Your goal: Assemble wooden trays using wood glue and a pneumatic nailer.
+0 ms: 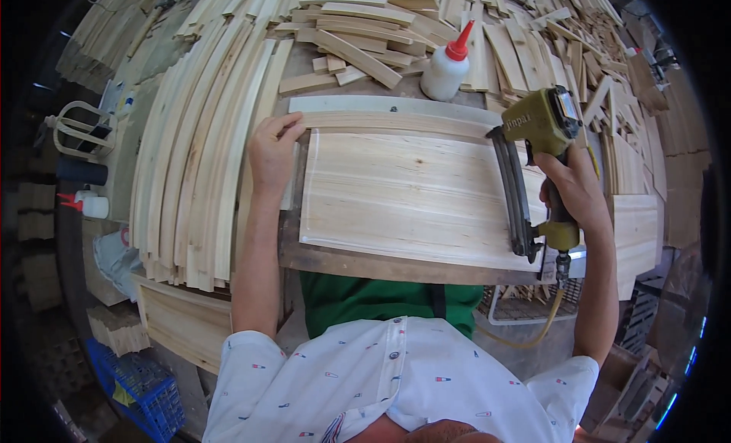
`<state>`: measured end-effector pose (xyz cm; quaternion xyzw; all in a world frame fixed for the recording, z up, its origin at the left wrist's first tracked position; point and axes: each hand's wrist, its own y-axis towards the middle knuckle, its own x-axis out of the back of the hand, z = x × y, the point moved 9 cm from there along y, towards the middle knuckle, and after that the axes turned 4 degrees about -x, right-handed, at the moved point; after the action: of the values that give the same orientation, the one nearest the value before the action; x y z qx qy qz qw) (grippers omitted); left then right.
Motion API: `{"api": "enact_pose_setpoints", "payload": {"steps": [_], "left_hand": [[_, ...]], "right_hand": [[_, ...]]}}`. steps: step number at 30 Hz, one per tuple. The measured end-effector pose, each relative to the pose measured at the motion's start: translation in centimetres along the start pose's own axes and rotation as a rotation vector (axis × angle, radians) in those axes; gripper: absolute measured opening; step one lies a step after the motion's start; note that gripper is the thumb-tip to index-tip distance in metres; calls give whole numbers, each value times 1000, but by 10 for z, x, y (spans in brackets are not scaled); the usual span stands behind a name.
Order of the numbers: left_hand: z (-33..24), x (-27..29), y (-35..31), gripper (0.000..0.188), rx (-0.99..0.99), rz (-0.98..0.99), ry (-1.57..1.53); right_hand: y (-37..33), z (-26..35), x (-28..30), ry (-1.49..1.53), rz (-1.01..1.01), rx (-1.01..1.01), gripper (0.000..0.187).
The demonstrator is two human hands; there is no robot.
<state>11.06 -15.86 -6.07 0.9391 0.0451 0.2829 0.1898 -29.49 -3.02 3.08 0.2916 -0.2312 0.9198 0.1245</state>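
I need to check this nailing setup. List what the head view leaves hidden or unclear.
- Nail gun tip: hidden behind its own body; contact with the wood panel unclear.
- Right hand trigger finger: wrapped out of sight.
- Left hand fingertips: curled over the thin strip.
- Air hose: cut off below the bench.

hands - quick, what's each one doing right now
Left hand: open, fingers pressed on the thin wood strip.
Right hand: closed around the nail gun grip.
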Motion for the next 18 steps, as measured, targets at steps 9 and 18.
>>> {"api": "enact_pose_setpoints", "payload": {"steps": [9,18], "left_hand": [[-42,-26,20,20,-226,65,112],[-64,-100,80,57,31,244,433]], "right_hand": [[-4,2,-2,-35,-4,-9,25],[-8,9,-5,-53,-18,44,27]]}}
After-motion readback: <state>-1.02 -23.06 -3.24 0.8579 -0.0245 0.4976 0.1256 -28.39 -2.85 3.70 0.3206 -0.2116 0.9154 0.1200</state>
